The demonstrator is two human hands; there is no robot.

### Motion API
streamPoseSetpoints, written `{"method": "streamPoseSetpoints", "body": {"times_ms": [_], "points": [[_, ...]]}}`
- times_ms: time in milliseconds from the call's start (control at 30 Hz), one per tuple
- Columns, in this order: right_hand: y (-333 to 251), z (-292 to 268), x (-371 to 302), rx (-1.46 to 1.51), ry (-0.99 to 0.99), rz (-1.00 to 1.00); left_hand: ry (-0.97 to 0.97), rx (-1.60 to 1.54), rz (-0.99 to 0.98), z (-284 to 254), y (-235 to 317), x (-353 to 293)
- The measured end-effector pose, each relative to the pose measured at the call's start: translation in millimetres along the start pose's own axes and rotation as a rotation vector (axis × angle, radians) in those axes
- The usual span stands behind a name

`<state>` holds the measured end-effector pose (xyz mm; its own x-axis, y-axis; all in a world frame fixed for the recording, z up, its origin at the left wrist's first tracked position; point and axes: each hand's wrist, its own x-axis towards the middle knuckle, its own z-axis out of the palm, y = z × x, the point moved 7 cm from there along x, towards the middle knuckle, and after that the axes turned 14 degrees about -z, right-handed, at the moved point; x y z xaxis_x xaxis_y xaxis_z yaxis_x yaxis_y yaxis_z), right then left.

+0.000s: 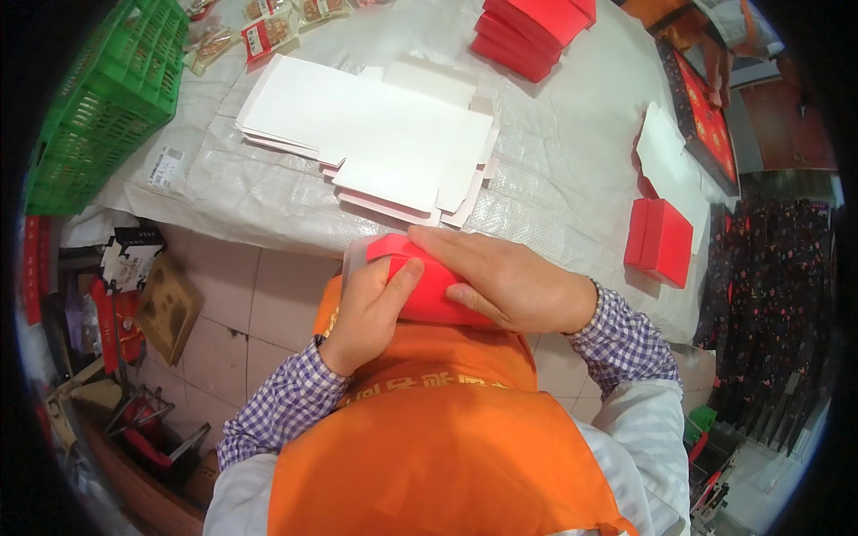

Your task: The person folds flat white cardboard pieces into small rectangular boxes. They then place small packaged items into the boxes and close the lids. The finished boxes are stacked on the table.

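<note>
A red cardboard box (438, 299) is held against my orange apron at the table's near edge. My left hand (375, 308) grips its left end, with the thumb lying on the red face. My right hand (505, 281) lies across the top and right side, fingers stretched along it and thumb against the front. Part of the box is hidden under both hands. Just beyond it lies a stack of flat, unfolded white box blanks (375, 129).
A green plastic crate (112, 103) stands at the far left beside wrapped snack packets (268, 34). Stacked red boxes (527, 36) are at the back. To the right sit a red box (660, 241), a white blank (675, 161) and a dark patterned red box (702, 116). Another person's hand (715, 76) shows there.
</note>
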<state>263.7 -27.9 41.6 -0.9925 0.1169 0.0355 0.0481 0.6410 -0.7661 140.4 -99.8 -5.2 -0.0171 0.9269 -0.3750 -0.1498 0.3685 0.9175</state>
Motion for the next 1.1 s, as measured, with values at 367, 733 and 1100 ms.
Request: {"method": "streamPoseSetpoints", "body": {"times_ms": [367, 733, 1100], "points": [[-1, -29, 9, 0.135, 0.161, 0.100, -0.241, 0.006, -0.045, 6, 44, 42], [8, -24, 0, 0.124, 0.166, 0.224, -0.232, 0.184, -0.017, -3, 55, 50], [28, -61, -10, 0.133, 0.696, 0.120, 0.678, 0.725, 0.845, -23, 132, 6]]}}
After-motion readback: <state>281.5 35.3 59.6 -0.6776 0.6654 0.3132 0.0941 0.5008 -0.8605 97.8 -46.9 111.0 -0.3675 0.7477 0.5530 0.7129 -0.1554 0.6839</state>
